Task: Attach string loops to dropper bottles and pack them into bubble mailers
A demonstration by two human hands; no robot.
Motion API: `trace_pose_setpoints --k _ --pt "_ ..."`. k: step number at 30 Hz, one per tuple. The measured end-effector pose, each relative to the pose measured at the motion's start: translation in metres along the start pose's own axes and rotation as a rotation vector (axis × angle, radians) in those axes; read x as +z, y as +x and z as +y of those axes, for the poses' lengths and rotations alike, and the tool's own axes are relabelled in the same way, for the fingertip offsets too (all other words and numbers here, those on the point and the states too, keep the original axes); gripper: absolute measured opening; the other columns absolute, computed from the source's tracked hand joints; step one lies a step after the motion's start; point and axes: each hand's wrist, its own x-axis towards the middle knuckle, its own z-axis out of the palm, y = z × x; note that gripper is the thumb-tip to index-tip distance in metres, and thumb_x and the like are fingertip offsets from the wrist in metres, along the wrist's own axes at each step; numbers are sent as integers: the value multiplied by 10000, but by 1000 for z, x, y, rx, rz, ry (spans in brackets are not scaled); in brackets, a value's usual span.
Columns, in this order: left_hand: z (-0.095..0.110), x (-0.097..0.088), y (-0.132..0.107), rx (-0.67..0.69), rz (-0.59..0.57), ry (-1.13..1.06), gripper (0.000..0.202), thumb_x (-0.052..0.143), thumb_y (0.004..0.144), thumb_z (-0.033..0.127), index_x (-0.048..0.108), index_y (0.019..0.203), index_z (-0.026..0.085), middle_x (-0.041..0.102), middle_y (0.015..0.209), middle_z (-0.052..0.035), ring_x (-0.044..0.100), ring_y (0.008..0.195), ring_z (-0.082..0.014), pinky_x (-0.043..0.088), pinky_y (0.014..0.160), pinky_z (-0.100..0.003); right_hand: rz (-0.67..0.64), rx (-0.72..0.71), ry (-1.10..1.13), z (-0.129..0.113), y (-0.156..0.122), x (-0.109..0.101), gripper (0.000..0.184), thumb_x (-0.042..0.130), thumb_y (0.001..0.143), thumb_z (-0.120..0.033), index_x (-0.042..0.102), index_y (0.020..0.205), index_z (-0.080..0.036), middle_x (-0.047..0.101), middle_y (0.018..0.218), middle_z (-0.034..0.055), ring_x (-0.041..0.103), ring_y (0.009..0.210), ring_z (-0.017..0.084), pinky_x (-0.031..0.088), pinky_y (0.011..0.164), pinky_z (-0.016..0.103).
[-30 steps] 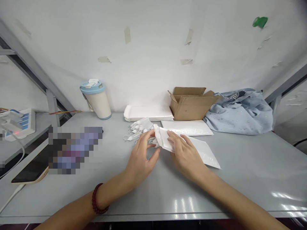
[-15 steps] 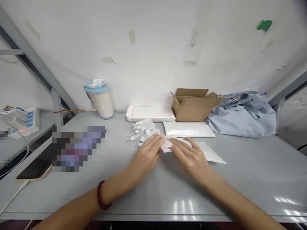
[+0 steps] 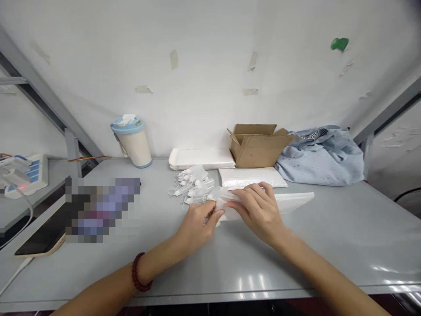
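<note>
Head view, looking down at a grey bench [image 3: 345, 245]. The left hand [image 3: 195, 224], with a dark red bead bracelet [image 3: 141, 273] on its wrist, and the right hand [image 3: 258, 210] meet over a white padded mailer [image 3: 291, 202] lying flat and crosswise on the bench. Both sets of fingers are closed around the mailer's rolled or folded left end: the left fingers [image 3: 213, 213] curl in from the near side, and the right fingers [image 3: 245, 196] lie across the top. A translucent item shows at that end, but it is too small to identify.

Just left of the hands lies a loose cluster of small clear plastic bottles with white caps and loops [image 3: 192, 185]. Behind them sits a stack of white rectangular mailers [image 3: 201, 159], and beside it a flat, glossy white bubble mailer [image 3: 251, 177]. Farther right are an open brown cardboard box [image 3: 259, 149] and a crumpled pale blue cloth [image 3: 320, 158]. A cream tumbler with a blue lid [image 3: 132, 142] stands near the wall. At far left are a phone [image 3: 42, 237] and a power strip [image 3: 23, 173]. A pixelated patch [image 3: 101, 210] hides whatever lies beside the phone.
</note>
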Motion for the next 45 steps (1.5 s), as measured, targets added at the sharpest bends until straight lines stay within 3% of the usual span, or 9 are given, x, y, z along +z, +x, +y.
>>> trace_pose_setpoints --k 4,7,13,19,24,29,33,41,45 --pt "5 2 7 -144 -109 -106 359 511 839 338 330 569 187 322 522 69 313 503 -84 263 479 -212 -20 -7 -12 6 -2 5 82 517 911 -224 532 844 -179 590 598 -17 494 604 137 328 699 308" --pt "5 1 21 -145 -75 -105 345 536 815 358 403 557 172 408 553 47 376 541 -99 289 507 -220 -12 31 -14 14 -3 10 85 536 898 -252 544 912 -168 639 727 32 540 703 163 343 722 318" --pt "0 -9 73 -278 -67 -260 344 552 800 369 452 533 175 420 410 58 402 410 -96 288 443 -223 -17 156 -100 44 -9 17 390 598 828 -427 507 1092 -154 595 1083 157 525 1021 268 352 853 397" --pt "-8 0 117 -354 -105 -317 304 579 808 259 459 545 166 456 440 45 483 426 -88 420 507 -228 -355 220 -111 72 -19 24 535 625 770 -515 505 1165 -175 503 1257 193 439 1164 334 317 898 482" --pt "-13 7 128 -423 -173 -175 251 642 735 154 479 544 154 547 457 -10 587 450 -148 476 518 -270 -499 296 -96 84 -28 30 354 617 824 -364 555 1139 -214 557 1200 163 510 1082 304 364 856 480" --pt "-14 -7 139 -323 -135 118 58 578 692 65 613 690 111 677 640 -98 670 667 -239 503 657 -325 -521 308 -60 84 -30 34 336 598 846 -331 576 1162 -221 551 1213 161 508 1103 290 409 836 440" --pt "-26 -30 153 -153 -82 329 251 561 685 74 678 902 124 695 975 -116 616 986 -260 444 878 -326 -529 312 -48 82 -30 36 388 582 853 -367 562 1211 -218 536 1235 172 495 1124 297 419 842 446" --pt "-59 -57 166 -43 -211 597 123 598 749 171 714 721 142 709 805 -84 637 830 -228 473 746 -288 -535 328 -44 80 -29 38 451 578 837 -445 573 1220 -206 537 1229 184 487 1130 310 428 854 465" --pt "-62 -55 167 3 -291 711 195 561 876 303 647 912 132 663 900 -53 624 805 -166 510 740 -327 -537 318 -58 77 -30 39 501 591 819 -468 553 1246 -208 523 1246 188 474 1142 317 408 885 482"
